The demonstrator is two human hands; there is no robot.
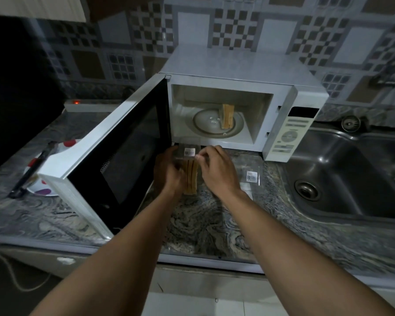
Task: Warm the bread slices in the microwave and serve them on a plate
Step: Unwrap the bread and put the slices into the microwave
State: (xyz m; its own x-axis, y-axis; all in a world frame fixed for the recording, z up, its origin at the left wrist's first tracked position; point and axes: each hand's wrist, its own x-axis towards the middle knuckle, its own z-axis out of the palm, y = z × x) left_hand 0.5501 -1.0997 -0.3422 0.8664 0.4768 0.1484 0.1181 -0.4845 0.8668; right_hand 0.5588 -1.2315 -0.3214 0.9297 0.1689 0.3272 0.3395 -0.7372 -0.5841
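Note:
A white microwave (242, 71) stands on the counter with its door (114, 156) swung open to the left. Bread slices (227, 116) stand on edge on the glass turntable (205, 126) inside. In front of the opening, my left hand (167, 172) grips a clear plastic bread packet (190, 173) holding more slices. My right hand (217, 165) pinches the packet's open top edge. A white plate with red and purple dots (43, 191) lies on the counter left of the door, partly hidden by it.
Black tongs (31, 172) rest across the dotted plate. An empty clear wrapper with a barcode label (251, 176) lies right of my hands. A steel sink (342, 174) fills the right side. A dark appliance (16, 87) stands at the far left.

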